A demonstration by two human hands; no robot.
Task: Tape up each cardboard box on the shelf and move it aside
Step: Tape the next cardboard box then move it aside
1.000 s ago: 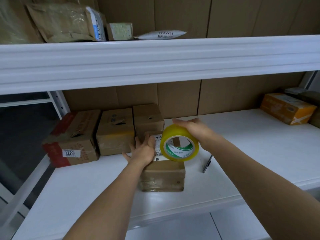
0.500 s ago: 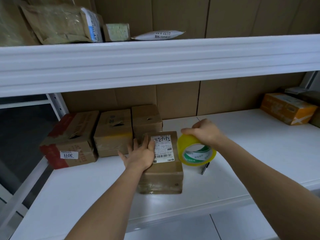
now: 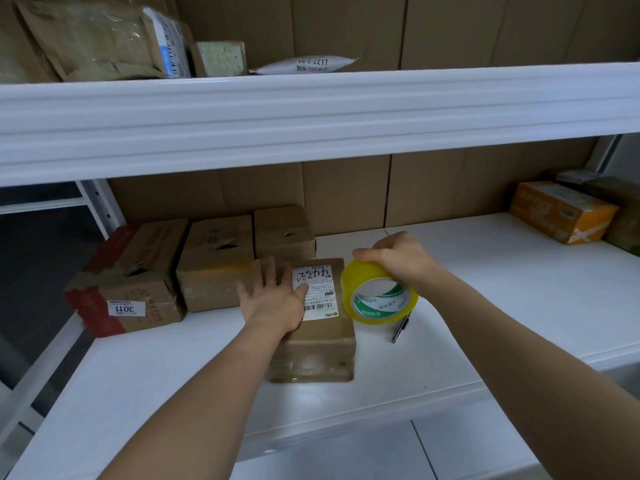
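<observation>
Your left hand [image 3: 273, 299] lies flat, fingers straight, on top of the cardboard box [image 3: 313, 341] that stands near the front of the white shelf [image 3: 485, 306]. Its thumb touches the white shipping label [image 3: 317, 292], where you can read the handwritten "4432", a barcode and a printed number beginning "SF"; the smaller print is too fine to read. Your right hand [image 3: 398, 259] has its grip curled over the top of the yellow tape roll [image 3: 379, 294], just beside the box's right edge. The roll's inner core is white with green bands and lettering that is not legible. A pen [image 3: 400, 329] lies on the shelf below the roll. Three more boxes stand at the back left; the leftmost box [image 3: 128, 278], edged with red tape, bears a sticker reading "3011". On the upper shelf [image 3: 311, 109] a white pouch [image 3: 304, 65] shows "-2-2217".
</observation>
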